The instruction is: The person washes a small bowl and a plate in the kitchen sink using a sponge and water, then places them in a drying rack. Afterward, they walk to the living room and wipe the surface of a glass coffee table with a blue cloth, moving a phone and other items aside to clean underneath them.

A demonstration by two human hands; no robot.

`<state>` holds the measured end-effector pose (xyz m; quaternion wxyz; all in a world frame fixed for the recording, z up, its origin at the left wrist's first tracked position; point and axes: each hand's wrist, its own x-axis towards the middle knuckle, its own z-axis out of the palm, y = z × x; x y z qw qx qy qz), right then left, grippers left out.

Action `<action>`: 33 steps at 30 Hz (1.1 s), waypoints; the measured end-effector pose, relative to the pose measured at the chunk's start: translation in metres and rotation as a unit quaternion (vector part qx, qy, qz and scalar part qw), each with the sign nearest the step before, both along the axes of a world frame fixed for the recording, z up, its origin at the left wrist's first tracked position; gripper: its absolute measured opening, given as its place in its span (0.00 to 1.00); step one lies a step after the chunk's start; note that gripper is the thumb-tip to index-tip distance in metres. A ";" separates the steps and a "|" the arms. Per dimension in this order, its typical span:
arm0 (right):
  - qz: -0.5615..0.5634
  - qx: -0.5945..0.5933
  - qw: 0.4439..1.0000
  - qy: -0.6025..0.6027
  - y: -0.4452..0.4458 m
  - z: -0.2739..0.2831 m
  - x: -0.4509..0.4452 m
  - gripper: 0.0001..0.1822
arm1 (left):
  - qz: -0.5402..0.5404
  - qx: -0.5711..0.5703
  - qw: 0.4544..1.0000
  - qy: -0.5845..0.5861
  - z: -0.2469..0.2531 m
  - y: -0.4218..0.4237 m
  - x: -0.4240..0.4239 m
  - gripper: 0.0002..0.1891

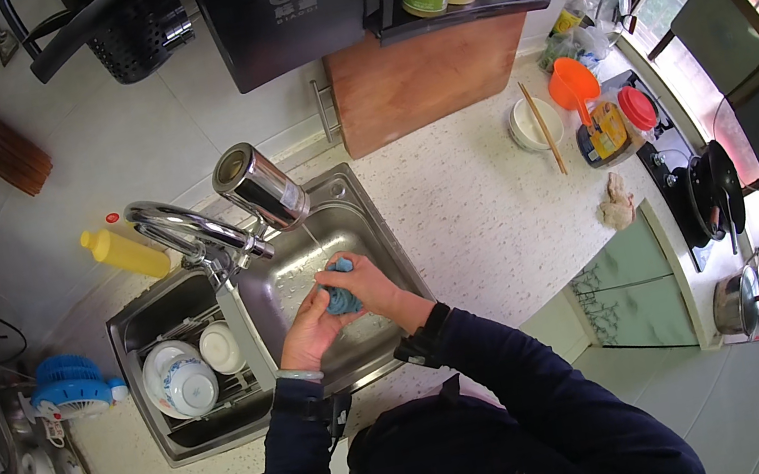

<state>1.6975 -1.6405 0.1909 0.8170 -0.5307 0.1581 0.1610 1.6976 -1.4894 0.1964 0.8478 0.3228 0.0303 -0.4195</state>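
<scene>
Over the right basin of the stainless steel sink [397,249], both my hands are closed around a bunched blue cloth [341,297]. My left hand [310,329] grips its left and lower side. From the upper right, my right hand [369,284] presses the cloth, its thumb across the top. A chrome faucet [196,231] stands behind the basin. Beside it a shiny metal cylinder [260,186] is fixed, with a thin stream of water falling below it. In the left basin, white bowls [191,384] sit on a metal rack.
A yellow squeeze bottle [126,253] stands behind the left basin, and a blue fan [73,388] to its left. Rightwards on the speckled counter [457,200] are a bowl [529,124] with chopsticks [543,128], an orange ladle [573,83], a red-lidded jar [609,134] and a crumpled cloth [617,203].
</scene>
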 end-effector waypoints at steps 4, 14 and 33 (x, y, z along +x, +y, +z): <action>-0.011 -0.082 0.979 -0.186 0.003 -0.020 0.002 0.10 | -0.025 0.126 0.990 -0.052 0.003 -0.013 -0.001 0.28; 0.097 -0.010 0.985 -0.141 -0.005 0.016 0.017 0.18 | -0.073 0.289 0.939 -0.170 0.013 -0.021 0.015 0.25; 0.004 -0.476 0.875 -0.090 0.053 -0.061 0.026 0.13 | -0.085 0.550 0.698 -0.452 -0.094 -0.002 0.014 0.20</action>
